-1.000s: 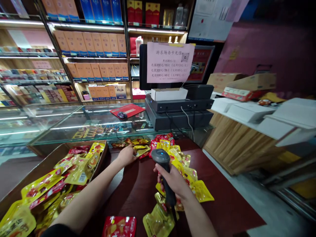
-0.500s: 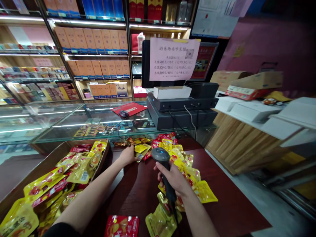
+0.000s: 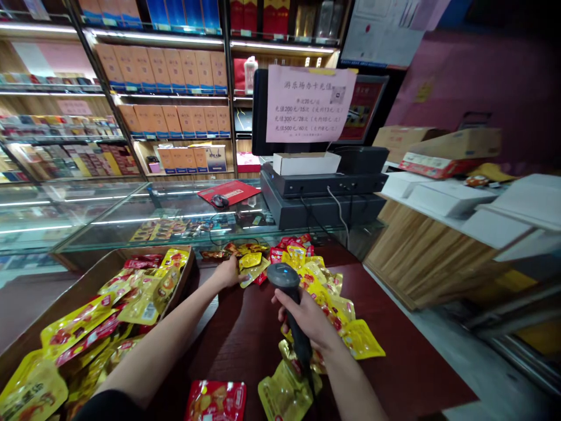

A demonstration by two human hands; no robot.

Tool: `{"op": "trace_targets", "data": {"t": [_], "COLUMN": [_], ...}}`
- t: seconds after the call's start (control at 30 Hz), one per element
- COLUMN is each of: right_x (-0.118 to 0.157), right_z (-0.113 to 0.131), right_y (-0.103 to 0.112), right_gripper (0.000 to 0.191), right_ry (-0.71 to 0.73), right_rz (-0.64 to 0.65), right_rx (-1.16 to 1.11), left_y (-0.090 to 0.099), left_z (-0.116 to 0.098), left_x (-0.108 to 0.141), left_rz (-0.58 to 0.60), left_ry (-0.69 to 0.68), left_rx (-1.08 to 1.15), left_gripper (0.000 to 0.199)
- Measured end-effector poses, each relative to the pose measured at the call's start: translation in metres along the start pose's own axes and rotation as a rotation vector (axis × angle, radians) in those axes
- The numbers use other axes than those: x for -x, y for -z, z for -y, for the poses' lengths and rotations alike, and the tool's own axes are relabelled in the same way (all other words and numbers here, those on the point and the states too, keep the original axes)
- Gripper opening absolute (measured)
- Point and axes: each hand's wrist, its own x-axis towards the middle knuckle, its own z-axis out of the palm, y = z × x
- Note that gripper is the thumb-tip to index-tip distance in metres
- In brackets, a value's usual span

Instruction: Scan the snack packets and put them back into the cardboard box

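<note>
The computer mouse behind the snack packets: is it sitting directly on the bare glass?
No, the mouse rests on a red mat laid over the glass counter.

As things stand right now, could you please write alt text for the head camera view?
Right hand grips a barcode scanner; left hand touches snack packets on a dark red table. An open box of packets sits left, before a glass counter.
</note>
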Motion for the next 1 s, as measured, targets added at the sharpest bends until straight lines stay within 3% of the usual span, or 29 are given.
{"op": "trace_targets", "data": {"t": [0.07,0.23,0.37,0.43,0.57,0.7,0.8,1.0], "right_x": [0.001,0.005,0.005,0.003,0.003,0.008,0.013,0.016], "right_z": [-0.002,-0.009,-0.014,-0.016,-0.018,-0.023,-0.029,-0.034], "right_y": [0.001,0.000,-0.001,-0.001,-0.001,-0.005,-0.010,-0.017], "right_gripper": [0.047,0.048,0.046,0.045,0.045,0.044,0.042,0.037], "right_ry": [0.007,-0.042,-0.044,-0.038,-0.033,-0.018,-0.031,0.035], "right_rz": [-0.001,0.012,0.012,0.010,0.006,0.018,0.062,0.080], "right_rx": [0.020,0.062,0.063,0.070,0.077,0.111,0.171,0.198], "left_y": [0.000,0.001,0.007,0.014,0.029,0.036,0.037,0.038], "left_z": [0.000,0.006,0.010,0.012,0.013,0.009,0.002,-0.005], "left_x": [-0.001,0.000,0.000,-0.001,-0.003,-0.003,0.000,0.008], "left_rz": [0.043,-0.078,-0.082,-0.153,-0.242,-0.067,0.092,0.308], "left_ry": [0.015,-0.068,-0.193,-0.255,-0.310,-0.073,0.023,0.013], "left_rx": [0.023,-0.074,-0.051,-0.013,0.287,0.780,1.103,1.188], "left_gripper": [0.068,0.084,0.064,0.047,0.025,0.036,0.043,0.035]}}
